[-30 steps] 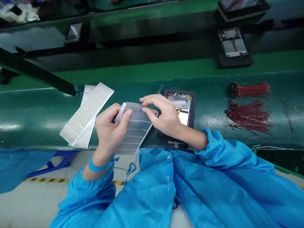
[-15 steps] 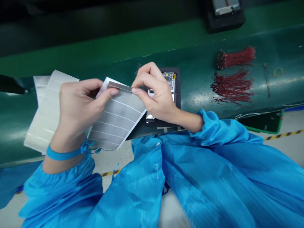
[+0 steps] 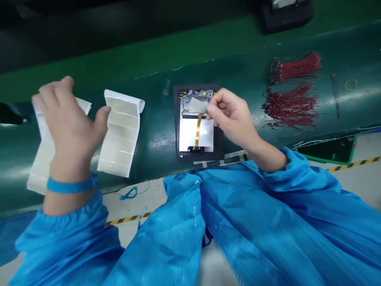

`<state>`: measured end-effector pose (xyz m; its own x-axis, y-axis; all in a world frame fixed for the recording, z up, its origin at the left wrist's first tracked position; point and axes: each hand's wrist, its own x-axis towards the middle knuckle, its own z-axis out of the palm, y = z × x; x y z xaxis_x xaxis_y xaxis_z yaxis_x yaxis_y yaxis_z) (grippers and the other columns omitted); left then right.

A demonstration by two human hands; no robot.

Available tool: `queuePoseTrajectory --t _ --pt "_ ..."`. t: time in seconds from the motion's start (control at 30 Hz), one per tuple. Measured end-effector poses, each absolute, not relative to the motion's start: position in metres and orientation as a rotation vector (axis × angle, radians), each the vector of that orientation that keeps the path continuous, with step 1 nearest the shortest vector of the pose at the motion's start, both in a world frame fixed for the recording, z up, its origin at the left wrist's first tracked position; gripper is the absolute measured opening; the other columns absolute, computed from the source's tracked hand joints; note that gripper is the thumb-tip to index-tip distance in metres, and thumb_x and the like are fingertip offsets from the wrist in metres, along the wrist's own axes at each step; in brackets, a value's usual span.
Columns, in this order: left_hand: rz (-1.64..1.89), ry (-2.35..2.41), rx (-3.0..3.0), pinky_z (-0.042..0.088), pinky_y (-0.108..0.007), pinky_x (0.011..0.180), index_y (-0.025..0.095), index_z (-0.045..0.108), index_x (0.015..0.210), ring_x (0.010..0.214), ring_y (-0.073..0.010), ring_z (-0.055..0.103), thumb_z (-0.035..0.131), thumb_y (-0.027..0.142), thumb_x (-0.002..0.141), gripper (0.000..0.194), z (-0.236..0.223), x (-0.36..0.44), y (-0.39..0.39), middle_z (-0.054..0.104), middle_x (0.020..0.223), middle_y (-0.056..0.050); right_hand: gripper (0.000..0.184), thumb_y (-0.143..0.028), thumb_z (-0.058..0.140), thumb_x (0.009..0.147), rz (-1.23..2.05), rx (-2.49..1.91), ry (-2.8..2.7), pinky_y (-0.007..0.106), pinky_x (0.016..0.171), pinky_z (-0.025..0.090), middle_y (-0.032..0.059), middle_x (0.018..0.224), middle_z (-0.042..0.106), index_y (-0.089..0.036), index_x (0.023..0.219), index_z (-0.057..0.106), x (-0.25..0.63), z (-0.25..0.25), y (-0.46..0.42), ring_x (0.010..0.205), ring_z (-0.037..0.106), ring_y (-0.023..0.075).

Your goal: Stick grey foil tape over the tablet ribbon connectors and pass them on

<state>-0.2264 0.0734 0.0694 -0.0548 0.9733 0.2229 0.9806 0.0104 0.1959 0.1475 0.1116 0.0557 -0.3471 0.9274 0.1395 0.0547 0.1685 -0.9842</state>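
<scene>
Between the thumb and fingers of my right hand is a thin grey adhesive strip. It is over the circuit board at the top of an opened tablet; whether it touches the board I cannot tell. An orange ribbon cable runs down the tablet's silvery inside. Off to the left, my left hand is open, fingers spread, with nothing in it. Just right of its thumb lies a sheet of grey stickers with a curled top corner. Partly hidden behind that hand is another pale sticker sheet.
Two bundles of red wires lie on the green mat at the right. Beyond them are a single dark wire and a yellow rubber band. A black block stands at the back right.
The strip has come off the sheet and moved right, over the tablet, in my right hand. My left hand has let go of the sheet, now on the mat, and moved left.
</scene>
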Motion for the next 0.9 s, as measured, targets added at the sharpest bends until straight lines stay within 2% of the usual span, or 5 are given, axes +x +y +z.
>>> queuePoseTrajectory --t 0.07,0.23,0.57,0.77,0.9 --pt "-0.544 -2.137 -2.362 0.047 -0.062 0.093 0.019 0.048 0.151 0.135 -0.0379 0.054 0.049 0.066 0.105 0.065 0.061 -0.187 0.038 0.057 0.142 -0.019 0.038 -0.057 0.066 0.101 1.283 -1.041 -1.624 0.027 0.065 0.046 -0.0023 0.078 0.059 -0.024 0.087 0.054 0.165 0.051 0.096 0.073 0.059 0.0123" --pt "-0.503 -2.075 -2.797 0.053 -0.038 0.071 0.020 0.053 0.129 0.094 -0.0280 0.072 0.073 0.063 0.094 0.059 0.013 -0.091 -0.030 0.070 0.108 -0.010 0.032 -0.052 0.059 0.105 1.329 -1.224 -1.630 0.027 0.061 0.039 -0.0021 0.077 0.065 -0.024 0.090 0.054 0.183 0.012 0.074 0.065 0.053 0.0113" --pt "-0.783 -2.162 -2.489 0.042 -0.032 0.059 0.021 0.061 0.118 0.069 -0.0211 0.066 0.075 0.063 0.091 0.052 -0.017 -0.052 -0.041 0.067 0.084 -0.003 0.014 -0.027 0.053 0.102 1.184 -1.205 -1.798 0.028 0.072 0.047 -0.0036 0.075 0.057 -0.024 0.089 0.051 0.181 0.036 0.116 0.072 0.058 0.0125" --pt "-1.127 -2.205 -2.413 0.047 -0.030 0.064 0.020 0.060 0.117 0.069 -0.0170 0.061 0.069 0.030 0.095 0.025 -0.012 -0.067 -0.046 0.066 0.086 -0.002 0.013 -0.023 0.063 0.095 1.706 -1.318 -1.902 0.026 0.060 0.039 -0.0035 0.064 0.064 -0.020 0.082 0.060 0.187 0.048 0.080 0.059 0.057 0.0116" --pt "-1.246 -1.948 -2.471 0.049 -0.034 0.072 0.021 0.061 0.107 0.082 -0.0209 0.063 0.069 0.018 0.092 0.017 -0.012 -0.068 -0.043 0.068 0.090 -0.005 0.015 -0.021 0.062 0.093 1.684 -1.383 -1.979 0.025 0.059 0.038 -0.0033 0.063 0.064 -0.019 0.079 0.060 0.172 0.039 0.067 0.057 0.057 0.0109"
